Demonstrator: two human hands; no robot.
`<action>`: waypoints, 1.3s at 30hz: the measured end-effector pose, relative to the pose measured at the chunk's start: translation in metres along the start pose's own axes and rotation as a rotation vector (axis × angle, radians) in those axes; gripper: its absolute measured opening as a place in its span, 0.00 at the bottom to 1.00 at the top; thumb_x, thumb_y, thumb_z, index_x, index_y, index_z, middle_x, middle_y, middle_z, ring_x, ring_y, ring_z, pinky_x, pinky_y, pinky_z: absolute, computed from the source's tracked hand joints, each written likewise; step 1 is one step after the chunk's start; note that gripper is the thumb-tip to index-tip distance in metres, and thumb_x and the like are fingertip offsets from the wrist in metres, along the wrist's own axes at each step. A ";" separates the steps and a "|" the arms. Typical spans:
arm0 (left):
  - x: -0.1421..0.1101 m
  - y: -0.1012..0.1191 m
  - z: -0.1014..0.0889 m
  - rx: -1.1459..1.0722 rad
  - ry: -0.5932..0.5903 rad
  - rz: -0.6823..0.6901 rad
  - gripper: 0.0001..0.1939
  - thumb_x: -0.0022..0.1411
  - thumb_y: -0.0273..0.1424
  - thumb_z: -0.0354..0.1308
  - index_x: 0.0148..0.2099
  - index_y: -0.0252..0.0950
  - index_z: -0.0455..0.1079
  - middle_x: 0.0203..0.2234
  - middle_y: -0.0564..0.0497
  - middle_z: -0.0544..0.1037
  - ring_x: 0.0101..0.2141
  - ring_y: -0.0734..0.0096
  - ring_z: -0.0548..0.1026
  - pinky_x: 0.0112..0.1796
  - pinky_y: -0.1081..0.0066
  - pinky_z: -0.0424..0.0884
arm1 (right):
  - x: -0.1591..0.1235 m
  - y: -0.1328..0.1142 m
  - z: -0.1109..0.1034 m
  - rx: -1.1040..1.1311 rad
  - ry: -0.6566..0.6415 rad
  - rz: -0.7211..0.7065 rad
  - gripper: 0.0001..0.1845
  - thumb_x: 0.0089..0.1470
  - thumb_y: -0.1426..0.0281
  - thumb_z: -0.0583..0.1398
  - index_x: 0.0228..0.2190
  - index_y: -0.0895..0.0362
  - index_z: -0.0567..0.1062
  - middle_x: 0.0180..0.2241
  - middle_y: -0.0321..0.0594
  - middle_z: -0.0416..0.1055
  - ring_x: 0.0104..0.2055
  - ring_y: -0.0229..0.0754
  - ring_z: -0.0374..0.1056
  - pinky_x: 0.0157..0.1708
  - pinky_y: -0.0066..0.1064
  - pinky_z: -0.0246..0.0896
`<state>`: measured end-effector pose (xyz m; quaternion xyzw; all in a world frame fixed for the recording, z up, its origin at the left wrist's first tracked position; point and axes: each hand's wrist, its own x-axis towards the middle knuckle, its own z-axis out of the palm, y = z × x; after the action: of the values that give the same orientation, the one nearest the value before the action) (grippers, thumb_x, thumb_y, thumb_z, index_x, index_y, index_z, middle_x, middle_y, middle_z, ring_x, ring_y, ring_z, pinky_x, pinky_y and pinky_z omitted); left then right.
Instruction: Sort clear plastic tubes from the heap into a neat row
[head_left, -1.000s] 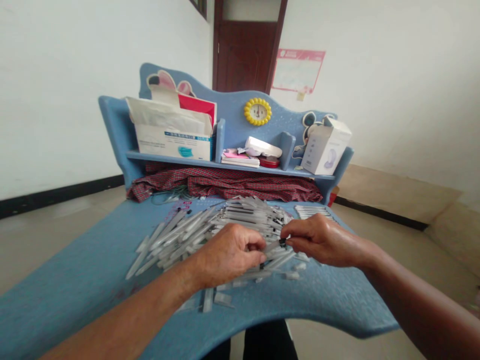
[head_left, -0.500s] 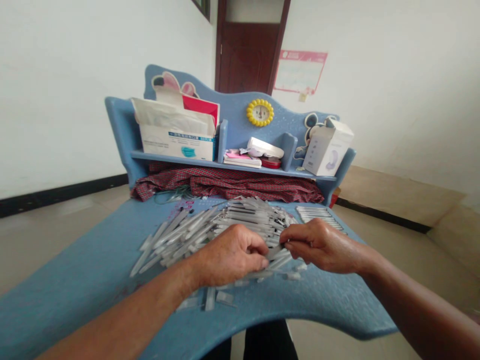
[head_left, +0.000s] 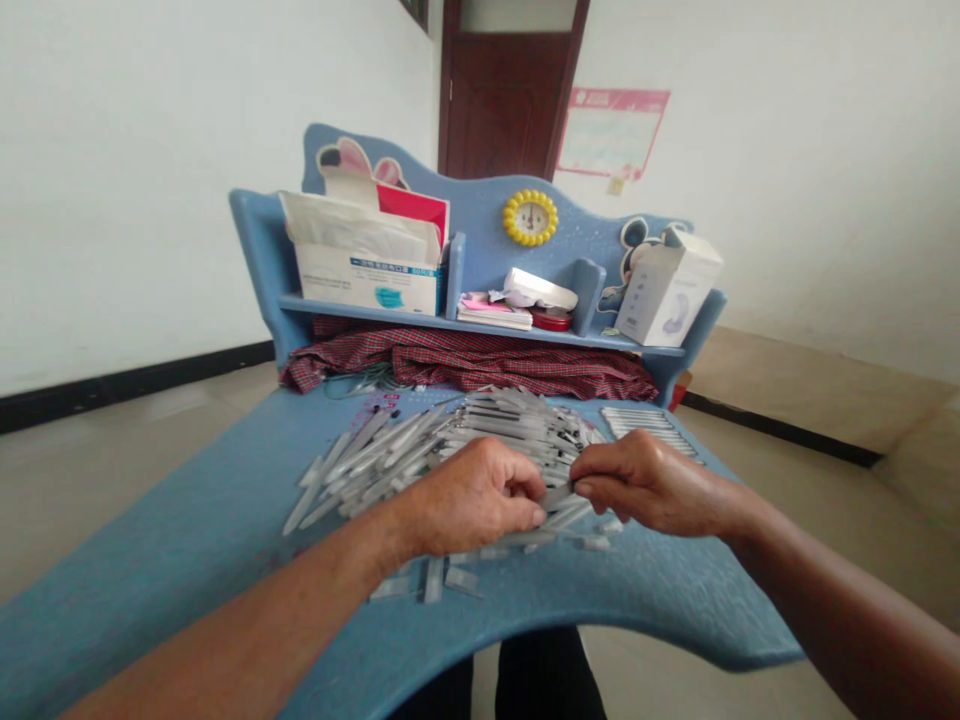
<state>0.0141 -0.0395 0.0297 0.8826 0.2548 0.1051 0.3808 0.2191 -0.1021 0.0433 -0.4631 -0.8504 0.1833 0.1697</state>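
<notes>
Reference: clock centred on the hands, 12 o'clock pointing away from the wearer.

The person's left hand [head_left: 472,497] and right hand [head_left: 645,483] meet over the near side of a loose heap of slim clear plastic tubes with black tips [head_left: 510,430], which lies on a speckled blue desk top [head_left: 150,540]. The right hand's fingertips [head_left: 592,487] are pressed together with the thumb, clamped on a short clear plastic strip [head_left: 556,497]. The left hand's fingers [head_left: 521,490] are curled together against the strip's other end; whether they grip it is hidden.

The heap fans from 9 to 1 o'clock. Short clear plastic offcuts [head_left: 433,580] lie at 6 to 7 o'clock, close to the desk's curved front edge. A neat row of clear plastic tubes [head_left: 649,422] sits at 1 o'clock, just beside the heap and near the right edge.

Open room: a wide bare stretch of desk at 8 to 9 o'clock, and a narrower one at 4 o'clock between the right wrist and the right edge. Clearance to the rear is tight: the heap's far end lies near a bunched red plaid cloth [head_left: 465,360] at 12 o'clock, beneath a blue wooden shelf unit [head_left: 480,330]. Thin tangled wires [head_left: 360,385] lie at 11 o'clock along the cloth.
</notes>
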 end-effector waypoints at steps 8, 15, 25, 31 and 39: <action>-0.001 -0.001 0.001 -0.049 0.036 -0.002 0.06 0.49 0.28 0.54 0.28 0.33 0.72 0.20 0.58 0.65 0.24 0.76 0.63 0.25 0.77 0.57 | -0.003 0.009 0.002 0.108 0.066 0.076 0.10 0.55 0.66 0.59 0.36 0.61 0.73 0.18 0.30 0.62 0.19 0.30 0.56 0.18 0.22 0.51; -0.002 0.001 0.000 -0.015 0.030 0.017 0.04 0.49 0.26 0.54 0.25 0.33 0.70 0.18 0.59 0.62 0.23 0.77 0.61 0.25 0.77 0.55 | -0.001 0.009 0.003 0.098 0.059 0.050 0.18 0.58 0.63 0.54 0.22 0.61 0.71 0.16 0.31 0.61 0.18 0.29 0.57 0.17 0.21 0.49; 0.000 -0.003 0.002 0.030 0.029 0.048 0.05 0.50 0.26 0.54 0.26 0.33 0.70 0.18 0.59 0.61 0.24 0.77 0.61 0.25 0.77 0.55 | -0.002 0.009 0.005 0.106 0.053 0.084 0.16 0.57 0.63 0.56 0.25 0.61 0.72 0.16 0.30 0.58 0.18 0.29 0.56 0.17 0.22 0.48; 0.000 -0.004 0.002 0.038 0.033 0.029 0.05 0.50 0.26 0.53 0.28 0.33 0.71 0.19 0.58 0.64 0.24 0.76 0.63 0.25 0.77 0.56 | -0.002 0.009 0.006 0.129 0.049 0.095 0.15 0.57 0.64 0.56 0.23 0.60 0.70 0.17 0.30 0.60 0.18 0.29 0.58 0.18 0.21 0.50; 0.000 -0.004 0.003 0.030 0.037 0.017 0.07 0.50 0.27 0.54 0.29 0.34 0.72 0.19 0.58 0.65 0.23 0.76 0.63 0.24 0.76 0.55 | -0.002 0.008 0.008 0.120 0.066 0.108 0.12 0.56 0.65 0.57 0.27 0.61 0.72 0.17 0.30 0.61 0.18 0.29 0.58 0.18 0.21 0.50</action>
<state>0.0134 -0.0391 0.0248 0.8882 0.2561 0.1210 0.3617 0.2222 -0.1011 0.0323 -0.5029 -0.8056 0.2276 0.2151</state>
